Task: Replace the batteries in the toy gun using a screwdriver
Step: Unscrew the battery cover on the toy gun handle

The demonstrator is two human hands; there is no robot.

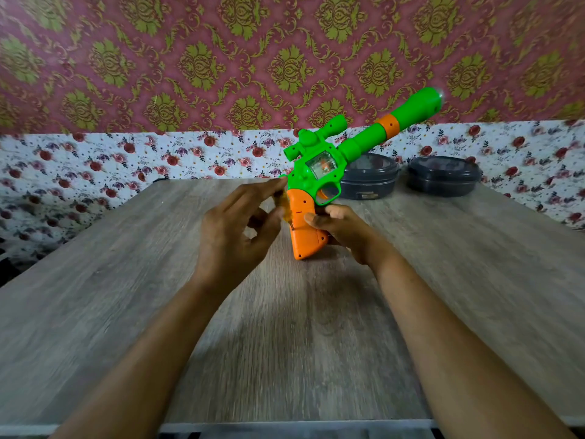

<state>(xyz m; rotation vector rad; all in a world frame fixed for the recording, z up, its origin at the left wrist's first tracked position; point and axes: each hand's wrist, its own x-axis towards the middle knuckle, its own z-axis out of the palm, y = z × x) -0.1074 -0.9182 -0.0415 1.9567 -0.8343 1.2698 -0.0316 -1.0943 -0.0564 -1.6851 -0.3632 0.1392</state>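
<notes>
**When the Driver Meets the Grip: Slip Hazards and Clearance**

While my right hand wraps the orange grip of the toy gun, the gun stands tilted over the middle of the table, with its barrel pointing up and away to my right. My left hand pinches the yellowish screwdriver between thumb and curled fingers, holding it against the left face of the grip. Blur hides the tip, so I cannot tell whether it sits in a screw head.

Hazards:
1. Tip slip. Cause: driver held off-axis to a tilted gun. Likely result: a rounded screw head, scored plastic, or a jab at my right thumb, which lies just beside the work point.
2. Lost screw. Cause: backing it out in mid-air. It could drop and roll across the table.
3. Barrel swing. Cause: torque twisting the gun in a one-handed hold.

Clearance: two dark containers stand behind the gun, the nearer one just beside its body, so rotate away from them. Open table lies to my left and toward me. The near edge is well apart from the gun.
</notes>
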